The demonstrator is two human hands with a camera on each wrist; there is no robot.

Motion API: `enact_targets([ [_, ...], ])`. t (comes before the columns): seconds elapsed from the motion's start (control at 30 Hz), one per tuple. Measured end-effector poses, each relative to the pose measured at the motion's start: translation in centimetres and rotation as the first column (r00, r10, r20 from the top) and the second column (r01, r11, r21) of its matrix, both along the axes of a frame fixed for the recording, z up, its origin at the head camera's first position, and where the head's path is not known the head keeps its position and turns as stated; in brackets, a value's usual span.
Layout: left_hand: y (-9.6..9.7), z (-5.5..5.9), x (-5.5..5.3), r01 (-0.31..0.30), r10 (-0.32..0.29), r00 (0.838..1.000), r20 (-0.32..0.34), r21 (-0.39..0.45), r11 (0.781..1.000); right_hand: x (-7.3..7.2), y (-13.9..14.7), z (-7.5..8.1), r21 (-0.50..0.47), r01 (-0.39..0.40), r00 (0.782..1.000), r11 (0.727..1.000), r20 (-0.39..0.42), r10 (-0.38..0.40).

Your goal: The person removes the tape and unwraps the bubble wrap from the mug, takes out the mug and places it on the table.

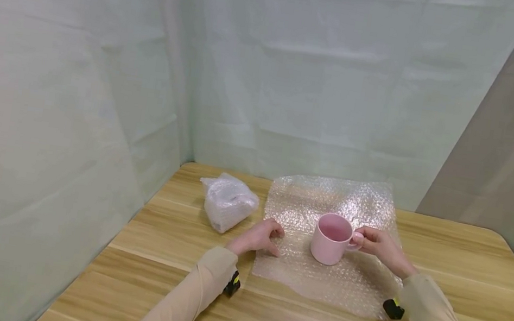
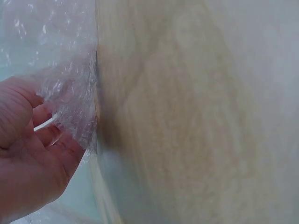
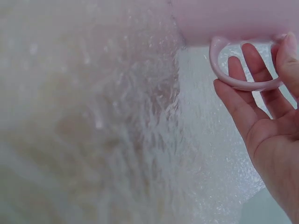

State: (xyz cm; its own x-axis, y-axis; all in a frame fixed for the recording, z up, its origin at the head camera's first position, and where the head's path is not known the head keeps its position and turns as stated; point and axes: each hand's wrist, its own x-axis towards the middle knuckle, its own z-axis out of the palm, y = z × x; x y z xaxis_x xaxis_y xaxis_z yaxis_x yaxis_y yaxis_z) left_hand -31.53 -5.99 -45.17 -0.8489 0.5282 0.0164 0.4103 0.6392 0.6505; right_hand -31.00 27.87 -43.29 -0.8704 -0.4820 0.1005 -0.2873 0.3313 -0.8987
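Note:
A pink mug is upright over a sheet of clear bubble wrap, its handle turned to the right. My right hand holds the mug by that handle. From close by, the right wrist view shows the thumb on top of the handle and the fingers around and below it. My left hand is at the sheet's left edge, its fingers bent and the thumb apart from them. Bubble wrap partly covers those fingertips in the left wrist view.
A bundle in bubble wrap sits on the wooden table, left of the sheet; its contents are hard to make out. Pale cloth hangs behind the table and along its left side.

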Motion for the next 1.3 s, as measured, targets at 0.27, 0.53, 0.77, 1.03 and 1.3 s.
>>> enact_targets([
  [0.27, 0.1, -0.1, 0.1, -0.007, 0.006, 1.000, 0.011, 0.007, 1.000, 0.2, -0.2, -0.2, -0.048, 0.016, 1.000, 0.999, 0.005, -0.016],
  [0.53, 0.1, -0.3, -0.1, 0.006, -0.006, 1.000, -0.007, 0.012, 1.000, 0.5, -0.5, 0.0, -0.033, 0.065, 0.998, 0.997, 0.010, -0.065],
  [0.77, 0.0, -0.3, -0.1, -0.003, 0.003, 1.000, -0.006, -0.004, 1.000, 0.7, -0.5, 0.3, -0.063, 0.059, 0.997, 0.996, -0.053, -0.063],
  [1.03, 0.0, -0.1, -0.1, 0.004, -0.004, 1.000, -0.027, -0.013, 1.000, 1.1, 0.3, 1.4, -0.097, 0.006, 0.997, 0.995, -0.077, -0.013],
  [1.3, 0.2, 0.2, 0.0, 0.011, -0.013, 0.999, -0.040, -0.055, 0.998, 1.6, 2.0, 2.9, -0.091, 0.036, 0.996, 0.995, -0.080, -0.043],
])
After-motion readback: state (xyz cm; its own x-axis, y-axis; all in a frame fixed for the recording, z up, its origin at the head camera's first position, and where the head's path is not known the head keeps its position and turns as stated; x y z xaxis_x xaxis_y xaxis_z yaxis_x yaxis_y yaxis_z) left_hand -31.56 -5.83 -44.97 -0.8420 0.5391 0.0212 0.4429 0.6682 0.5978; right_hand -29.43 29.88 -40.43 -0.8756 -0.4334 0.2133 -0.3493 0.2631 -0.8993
